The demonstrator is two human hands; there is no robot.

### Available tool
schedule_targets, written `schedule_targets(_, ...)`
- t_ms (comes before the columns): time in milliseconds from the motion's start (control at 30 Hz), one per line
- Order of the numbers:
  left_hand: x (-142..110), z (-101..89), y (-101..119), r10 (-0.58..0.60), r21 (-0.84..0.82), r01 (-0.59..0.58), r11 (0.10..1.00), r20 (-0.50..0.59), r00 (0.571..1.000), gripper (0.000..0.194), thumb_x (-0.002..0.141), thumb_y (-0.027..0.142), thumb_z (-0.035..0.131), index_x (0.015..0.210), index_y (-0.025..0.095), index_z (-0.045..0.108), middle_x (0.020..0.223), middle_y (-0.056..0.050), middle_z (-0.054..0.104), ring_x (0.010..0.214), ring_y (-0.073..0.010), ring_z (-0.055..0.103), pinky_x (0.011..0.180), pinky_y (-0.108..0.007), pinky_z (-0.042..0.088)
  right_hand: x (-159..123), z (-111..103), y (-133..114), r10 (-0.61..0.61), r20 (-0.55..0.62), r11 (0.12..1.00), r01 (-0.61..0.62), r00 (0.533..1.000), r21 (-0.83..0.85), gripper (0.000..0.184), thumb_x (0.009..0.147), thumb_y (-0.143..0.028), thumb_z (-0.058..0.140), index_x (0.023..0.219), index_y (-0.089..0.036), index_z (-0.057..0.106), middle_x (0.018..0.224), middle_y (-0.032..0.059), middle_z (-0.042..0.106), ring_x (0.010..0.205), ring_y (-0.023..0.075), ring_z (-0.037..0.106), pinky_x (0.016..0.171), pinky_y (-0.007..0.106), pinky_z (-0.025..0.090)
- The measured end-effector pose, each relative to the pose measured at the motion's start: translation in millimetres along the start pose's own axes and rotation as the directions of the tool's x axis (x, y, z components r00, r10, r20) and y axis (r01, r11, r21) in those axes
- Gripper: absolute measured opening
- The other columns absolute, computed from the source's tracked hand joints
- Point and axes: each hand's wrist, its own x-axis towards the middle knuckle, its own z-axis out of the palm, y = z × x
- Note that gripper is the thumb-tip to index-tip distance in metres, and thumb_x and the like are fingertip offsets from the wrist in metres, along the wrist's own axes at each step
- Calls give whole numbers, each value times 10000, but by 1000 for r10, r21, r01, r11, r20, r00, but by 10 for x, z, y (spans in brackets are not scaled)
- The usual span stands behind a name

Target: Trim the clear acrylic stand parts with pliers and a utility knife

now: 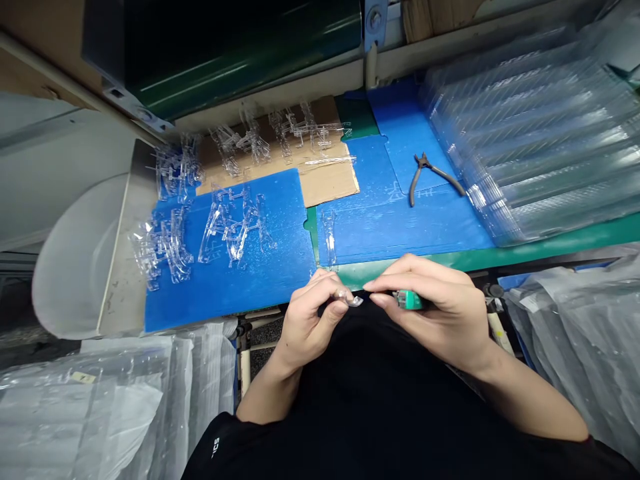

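We've got our left hand (315,313) and right hand (435,313) angled inward at the green-topped bench's (360,273) near edge, left fingers pinching a small clear plastic part (355,302), right fingers closed around a partly hidden bright-green object (411,300) near it.

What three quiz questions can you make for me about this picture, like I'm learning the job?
1. Pick one. What does the left hand hold?
A) a spoon
B) a clear piece
C) a red block

2. True or false: the pliers lie on blue sheeting.

3. Fill in the blank: the object in the right hand is partly ____ in colour.

Key: 1. B; 2. True; 3. green
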Motion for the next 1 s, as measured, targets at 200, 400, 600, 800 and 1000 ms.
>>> schedule_targets(200, 25, -13, 11, -11, 2, 10, 1000, 34, 999, 305, 1122, 436, 552, 966, 205, 674, 804, -39, 678, 756, -184, 589, 753, -357, 458, -9, -17, 21, -70, 69, 997, 68, 995, 23, 193, 988, -112, 769, 1115, -250, 813, 974, 33, 795, 810, 153, 753, 718, 272, 617)
schedule_targets(400, 163, 187, 27, 207, 333, -262, 906, 194, 959, 466, 1044, 540, 643, 743, 193, 566, 634, 13, 551, 610, -155, 511, 696, -377, 373, -25, -126, 15, 121, -94, 989, -113, 988, 91, 145, 944, -214, 842, 862, -219, 723, 772, -7, 699, 671, 144, 643, 631, 276, 527)
schedule_targets(600, 173, 711, 64, 528, 109, -736, 669, 628, 572, 433, 910, 456, 608, 552, 213, 596, 463, -5, 517, 429, -179, 471, 542, -380, 359, -128, -95, 212, 473, 121, 879, -458, 873, -134, 218, 973, -317, 788, 1173, -229, 787, 780, -35, 696, 682, 158, 611, 660, 273, 482)
schedule_targets(800, 198, 916, 59, 523, -14, -780, 625, 750, 406, 312, 826, 374, 616, 561, 211, 621, 456, -25, 537, 404, -190, 468, 539, -386, 415, -367, -108, 369, 526, -23, 818, -513, 850, -262, 208, 988, -393, 757, 966, -192, 706, 773, -17, 678, 670, 162, 539, 638, 284, 407)
schedule_targets(1000, 89, 837, 226, 648, -93, -837, 539, 681, 341, 404, 1037, 494, 587, 851, 168, 736, 818, -89, 745, 766, -240, 689, 895, -462, 564, -624, -389, 242, 585, -82, 784, -589, 807, -195, 364, 1005, -408, 739, 788, -199, 536, 710, -62, 531, 693, 127, 453, 654, 265, 330)
